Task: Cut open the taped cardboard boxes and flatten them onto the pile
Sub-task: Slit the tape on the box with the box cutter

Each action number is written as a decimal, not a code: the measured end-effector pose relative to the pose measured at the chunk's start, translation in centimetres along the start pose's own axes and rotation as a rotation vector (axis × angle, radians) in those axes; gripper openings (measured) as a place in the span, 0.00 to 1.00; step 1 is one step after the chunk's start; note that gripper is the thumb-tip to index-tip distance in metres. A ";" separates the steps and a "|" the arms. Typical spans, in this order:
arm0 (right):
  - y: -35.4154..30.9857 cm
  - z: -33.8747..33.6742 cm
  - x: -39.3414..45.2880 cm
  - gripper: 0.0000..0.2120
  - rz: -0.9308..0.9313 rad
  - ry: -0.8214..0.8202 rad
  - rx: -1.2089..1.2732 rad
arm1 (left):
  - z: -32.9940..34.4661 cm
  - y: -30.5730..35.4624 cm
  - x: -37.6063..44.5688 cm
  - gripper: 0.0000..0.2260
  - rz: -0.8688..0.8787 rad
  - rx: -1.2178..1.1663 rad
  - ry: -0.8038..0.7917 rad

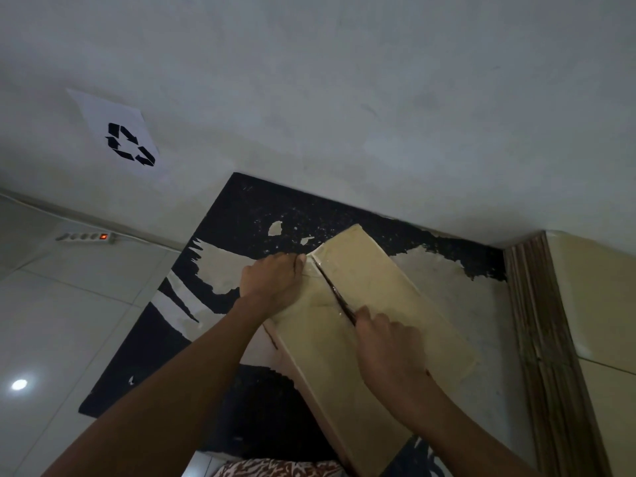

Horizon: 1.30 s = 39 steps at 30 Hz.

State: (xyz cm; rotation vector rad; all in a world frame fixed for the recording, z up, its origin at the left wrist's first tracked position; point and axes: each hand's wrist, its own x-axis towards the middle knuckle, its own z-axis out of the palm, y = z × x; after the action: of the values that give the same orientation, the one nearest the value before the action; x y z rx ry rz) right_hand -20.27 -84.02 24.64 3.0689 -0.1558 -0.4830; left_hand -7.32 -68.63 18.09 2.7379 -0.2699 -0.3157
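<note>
Hands, two: left hand (273, 280) grips one box (371, 325); right hand (389, 346) grips one blade (335, 292).

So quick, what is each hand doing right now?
Left hand: fingers curled over the cardboard box, gripping its far edge.
Right hand: closed around a knife in the taped seam.
</note>
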 end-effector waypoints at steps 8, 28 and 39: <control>3.9 1.0 -6.0 0.16 0.032 -0.063 0.037 | 0.7 0.7 -0.6 0.21 -0.093 0.052 0.108; 7.0 2.0 -8.7 0.13 -0.044 -0.008 0.026 | 6.8 6.4 -10.4 0.26 0.124 0.209 0.066; 8.0 3.1 -13.5 0.21 0.083 -0.012 -0.073 | 5.3 6.9 -11.3 0.26 0.171 0.057 0.060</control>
State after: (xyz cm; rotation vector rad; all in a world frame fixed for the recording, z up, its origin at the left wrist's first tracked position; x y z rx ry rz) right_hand -34.77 -90.65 26.20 2.9755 -0.2585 -0.4909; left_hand -20.43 -74.16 17.94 2.7507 -0.5006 -0.1812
